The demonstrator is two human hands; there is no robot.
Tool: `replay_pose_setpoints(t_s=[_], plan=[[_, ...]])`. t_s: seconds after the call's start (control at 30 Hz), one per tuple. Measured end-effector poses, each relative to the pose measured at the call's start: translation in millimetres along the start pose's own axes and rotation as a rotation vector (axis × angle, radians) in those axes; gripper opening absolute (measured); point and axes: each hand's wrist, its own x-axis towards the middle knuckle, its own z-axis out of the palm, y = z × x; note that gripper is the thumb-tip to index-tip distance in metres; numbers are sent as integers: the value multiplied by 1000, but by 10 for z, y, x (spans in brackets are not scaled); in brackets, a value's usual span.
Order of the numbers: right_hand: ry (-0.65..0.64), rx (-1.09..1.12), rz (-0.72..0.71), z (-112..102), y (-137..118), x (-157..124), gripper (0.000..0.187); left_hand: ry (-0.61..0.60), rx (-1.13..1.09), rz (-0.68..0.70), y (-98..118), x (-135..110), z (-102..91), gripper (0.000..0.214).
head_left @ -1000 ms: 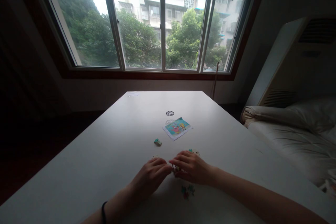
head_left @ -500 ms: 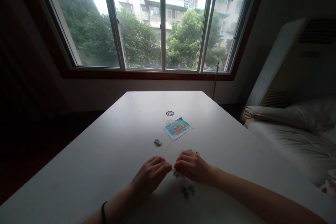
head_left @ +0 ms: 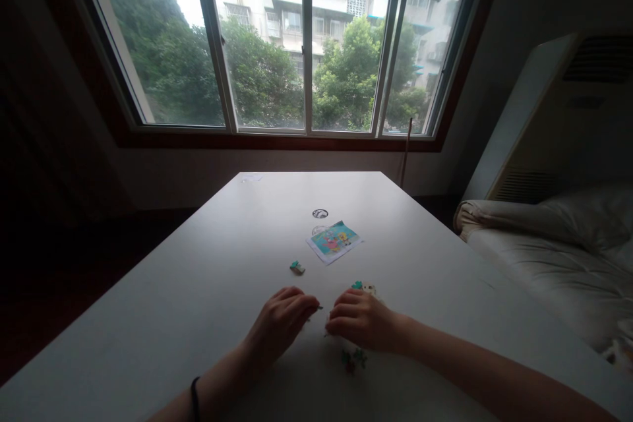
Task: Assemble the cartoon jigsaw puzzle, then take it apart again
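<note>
My left hand is raised over the white table with thumb and fingers pinched on a small jigsaw puzzle piece; only its dark edge sticks out. To the right of it, my right hand rests low, its fingers curled together. What these fingers hold is mostly hidden; a pale bit shows below them. Green and pale puzzle pieces lie just beyond the right hand. Closer to me, a small cluster of green and red pieces lies below the right wrist.
A colourful cartoon picture sheet lies farther up the table. Left of it is a small green and pale clump of pieces. A round black-and-white mark shows beyond the sheet. A sofa stands along the right side.
My left hand has moved slightly up and away from the right hand, with the small puzzle piece in its fingertips. The right hand has shifted slightly, showing more of the pieces beyond it.
</note>
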Motion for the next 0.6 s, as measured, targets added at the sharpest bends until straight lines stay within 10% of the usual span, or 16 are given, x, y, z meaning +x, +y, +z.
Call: replay_pose_setpoints(t_s=[0.3, 0.6], plan=[[137, 14, 275, 49, 44, -22, 21, 9, 109, -51, -33, 4, -23, 18], [68, 59, 246, 2, 12, 0, 26, 41, 75, -434, -99, -18, -3, 15]])
